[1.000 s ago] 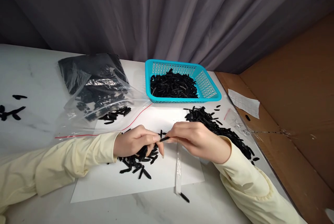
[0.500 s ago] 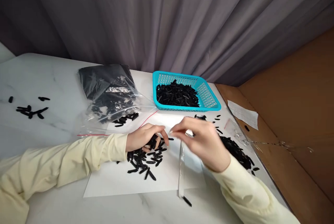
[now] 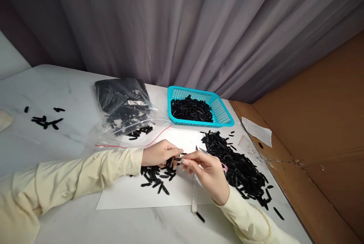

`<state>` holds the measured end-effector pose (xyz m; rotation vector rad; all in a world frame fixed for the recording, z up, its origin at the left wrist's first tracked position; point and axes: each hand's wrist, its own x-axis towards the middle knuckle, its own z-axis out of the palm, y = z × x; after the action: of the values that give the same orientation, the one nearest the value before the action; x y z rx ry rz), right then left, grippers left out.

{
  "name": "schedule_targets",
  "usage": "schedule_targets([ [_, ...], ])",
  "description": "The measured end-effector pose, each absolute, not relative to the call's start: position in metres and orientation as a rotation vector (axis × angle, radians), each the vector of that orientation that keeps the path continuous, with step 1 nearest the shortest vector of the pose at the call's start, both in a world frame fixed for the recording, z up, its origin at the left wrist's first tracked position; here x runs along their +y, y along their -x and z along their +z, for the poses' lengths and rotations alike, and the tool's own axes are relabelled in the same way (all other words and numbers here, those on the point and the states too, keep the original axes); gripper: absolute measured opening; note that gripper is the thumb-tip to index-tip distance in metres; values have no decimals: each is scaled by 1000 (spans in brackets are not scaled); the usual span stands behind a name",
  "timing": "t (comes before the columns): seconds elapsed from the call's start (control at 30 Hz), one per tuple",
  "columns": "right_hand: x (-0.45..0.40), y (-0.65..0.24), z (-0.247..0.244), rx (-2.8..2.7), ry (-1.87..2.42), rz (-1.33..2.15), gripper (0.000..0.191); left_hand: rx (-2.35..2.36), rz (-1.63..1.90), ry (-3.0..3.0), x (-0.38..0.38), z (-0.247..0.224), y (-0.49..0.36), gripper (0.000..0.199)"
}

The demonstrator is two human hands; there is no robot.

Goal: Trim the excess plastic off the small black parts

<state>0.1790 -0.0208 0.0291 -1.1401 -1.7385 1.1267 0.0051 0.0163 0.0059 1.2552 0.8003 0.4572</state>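
Note:
My left hand (image 3: pixel 160 153) is closed around several small black elongated pieces, over a white paper sheet (image 3: pixel 122 196). Thumb and fingertips of my right hand (image 3: pixel 209 172) pinch one slim black piece (image 3: pixel 178 159) right beside the left fingertips. Loose pieces of the same kind (image 3: pixel 155 175) lie on the sheet below my left hand. To the right of my right hand spreads a big heap of black pieces (image 3: pixel 241 172). What looks like scissors, with a pink handle (image 3: pixel 224 167), is partly hidden behind my right hand.
A blue basket (image 3: pixel 201 124) holding black pieces stands at the back. Left of it lies a clear zip bag (image 3: pixel 122 96) with dark contents. A narrow whitish strip (image 3: pixel 194 202) rests near the front. Stray pieces (image 3: pixel 45 122) lie far left; a paper slip (image 3: pixel 257 132) lies right.
My right hand has come down and slightly left, and a black piece now shows in its pinch. The view has shifted, exposing more of the right-hand heap and the scissors.

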Motion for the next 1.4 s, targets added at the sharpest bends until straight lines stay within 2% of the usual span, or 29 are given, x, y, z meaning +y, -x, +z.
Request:
schedule_targets([
  [0.2,-26,-201,10,-1163,1121,1605,21,852,454,-1519,13,7,-5,53],
  [0.37,-19,-205,0,-880,997,1825,23,986,524,-1834,12,15,-22,55],
  [0.77,-15,-217,-4,-731,821,1962,19,1038,550,-1787,11,9,-44,48],
  [1.07,-17,-214,-1,-872,798,2009,22,968,533,-1696,13,10,-42,48],
  [1.2,-16,-213,-3,-961,805,2084,34,942,509,-1794,13,12,-40,45],
  [1.4,-14,-213,-2,-940,785,2070,31,912,519,-1853,13,12,-40,45],
])
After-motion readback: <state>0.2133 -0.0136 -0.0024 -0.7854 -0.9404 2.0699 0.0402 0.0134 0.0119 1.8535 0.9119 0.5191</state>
